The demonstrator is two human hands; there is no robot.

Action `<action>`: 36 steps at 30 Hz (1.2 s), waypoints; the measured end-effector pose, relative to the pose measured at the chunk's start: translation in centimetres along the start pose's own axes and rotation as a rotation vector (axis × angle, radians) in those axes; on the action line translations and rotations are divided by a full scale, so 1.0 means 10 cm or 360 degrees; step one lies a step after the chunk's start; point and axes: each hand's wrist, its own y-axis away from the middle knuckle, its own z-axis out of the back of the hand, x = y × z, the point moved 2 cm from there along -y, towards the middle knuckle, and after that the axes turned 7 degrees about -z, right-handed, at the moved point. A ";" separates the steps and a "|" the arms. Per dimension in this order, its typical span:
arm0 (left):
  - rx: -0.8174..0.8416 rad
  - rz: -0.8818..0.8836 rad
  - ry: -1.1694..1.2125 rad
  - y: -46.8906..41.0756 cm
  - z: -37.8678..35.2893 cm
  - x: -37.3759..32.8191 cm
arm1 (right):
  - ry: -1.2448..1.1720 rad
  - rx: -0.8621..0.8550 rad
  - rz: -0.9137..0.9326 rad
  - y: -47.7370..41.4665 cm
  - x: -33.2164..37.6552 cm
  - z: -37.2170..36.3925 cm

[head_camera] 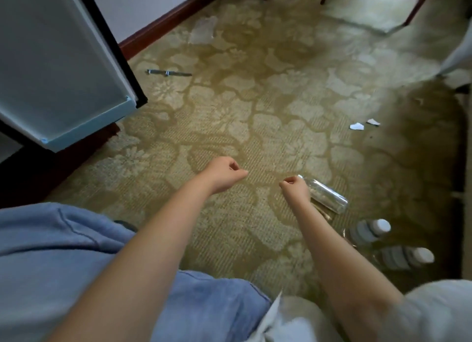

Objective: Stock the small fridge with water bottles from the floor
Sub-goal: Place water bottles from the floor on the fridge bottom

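Above carpet: left grip curled, empty; right grip curled, empty, just beside lying bottle.

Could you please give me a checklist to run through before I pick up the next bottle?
1. Fridge door open: ok.
2. Left hand free: ok, curled, holding nothing.
3. Right hand free: ok, curled, in front of the lying bottle's neck.
4. More bottles nearby: ok, upper capped bottle and lower capped bottle stand by the right forearm.
5. Lying bottle capped: cannot tell, its top is hidden behind the hand.
6. Room inside the fridge: cannot tell, its inside is out of view.
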 end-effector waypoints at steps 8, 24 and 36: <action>0.0196 0.0079 -0.0389 -0.53 -0.26 -0.19 | 0.0505 -0.0195 -0.0311 -0.76 -0.65 0.25; 0.0265 0.0186 -0.0493 -0.97 -0.60 -0.01 | 0.1310 0.0063 -0.0029 -1.46 -0.84 0.08; 0.0189 0.0270 -0.0092 -0.79 -0.47 0.03 | -0.0706 0.0398 0.0025 -0.81 0.02 -0.10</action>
